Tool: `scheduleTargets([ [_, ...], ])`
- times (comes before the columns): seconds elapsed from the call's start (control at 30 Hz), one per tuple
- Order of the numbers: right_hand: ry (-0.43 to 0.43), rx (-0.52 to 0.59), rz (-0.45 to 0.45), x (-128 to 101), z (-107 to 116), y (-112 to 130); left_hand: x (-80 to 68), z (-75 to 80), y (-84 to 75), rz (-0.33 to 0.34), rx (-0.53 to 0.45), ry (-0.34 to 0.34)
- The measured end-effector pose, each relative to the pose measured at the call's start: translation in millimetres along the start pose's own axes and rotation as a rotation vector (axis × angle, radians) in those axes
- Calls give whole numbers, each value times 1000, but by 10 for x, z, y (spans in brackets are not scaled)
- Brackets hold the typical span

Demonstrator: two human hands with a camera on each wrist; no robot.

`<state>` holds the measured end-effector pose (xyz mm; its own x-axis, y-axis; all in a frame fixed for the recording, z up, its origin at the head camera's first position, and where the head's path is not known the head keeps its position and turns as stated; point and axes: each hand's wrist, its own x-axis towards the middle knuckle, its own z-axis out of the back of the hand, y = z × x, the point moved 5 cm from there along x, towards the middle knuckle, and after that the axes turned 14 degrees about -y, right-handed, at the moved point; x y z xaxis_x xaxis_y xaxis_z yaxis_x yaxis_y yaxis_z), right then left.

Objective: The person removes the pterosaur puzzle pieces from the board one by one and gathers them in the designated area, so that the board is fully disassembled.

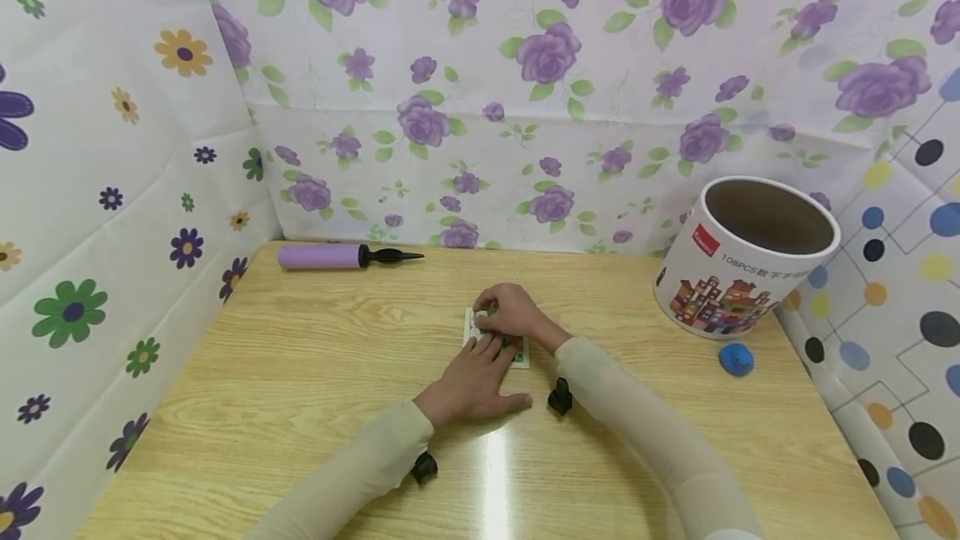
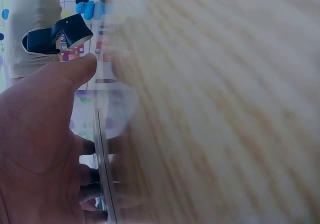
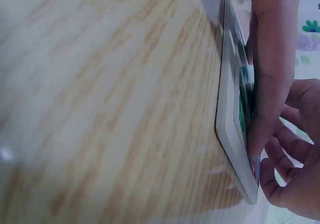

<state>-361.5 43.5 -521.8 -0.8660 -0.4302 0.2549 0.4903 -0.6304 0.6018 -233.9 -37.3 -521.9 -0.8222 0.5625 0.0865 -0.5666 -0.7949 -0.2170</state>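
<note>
A thin, white-edged picture board [image 1: 519,359] with green print lies flat on the table, mostly covered by both hands. My left hand [image 1: 474,383] reaches over its near side, fingers spread and fairly straight on the face, thumb out to the right. In the right wrist view a left finger [image 3: 272,74] presses onto the board [image 3: 227,99]. At the far-left corner my right hand [image 1: 512,311] bends over, its curled fingers and thumb gripping there. Whether a loose piece sits between those fingertips is hidden. The left wrist view shows the board edge-on [image 2: 103,164] under the left fingers.
A purple hand pump [image 1: 322,257] with a black nozzle lies at the back left. At the right stands a large printed tub [image 1: 720,273], a small blue object [image 1: 737,359] before it. Black wrist mounts [image 1: 560,397] hang beneath the sleeves. Patterned cloth [image 1: 420,182] borders the table.
</note>
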Motion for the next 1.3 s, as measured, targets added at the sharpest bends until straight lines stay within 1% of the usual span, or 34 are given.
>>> scheduleTargets([
  [0.23,-33,30,-28,-23,59,30,-4,-18,13,8,-1,6],
  [0.37,-48,71,-37,-46,107,39,3,-36,25,11,13,9],
  [0.47,-54,106,-42,-78,188,48,7,-37,28,3,16,-1],
  [0.63,-87,108,-44,-124,386,16,10,-30,34,-19,2,-29],
  [0.93,-142,64,-67,-255,730,-153,5,-9,38,-20,0,-24],
  [1.03,-144,42,-80,-308,797,-232,4,-7,40,-15,7,-19],
  [1.2,-149,27,-133,-401,863,-368,10,-16,40,-17,5,-21],
  [1.3,-151,26,-136,-445,889,-430,13,-30,46,-18,11,-19],
])
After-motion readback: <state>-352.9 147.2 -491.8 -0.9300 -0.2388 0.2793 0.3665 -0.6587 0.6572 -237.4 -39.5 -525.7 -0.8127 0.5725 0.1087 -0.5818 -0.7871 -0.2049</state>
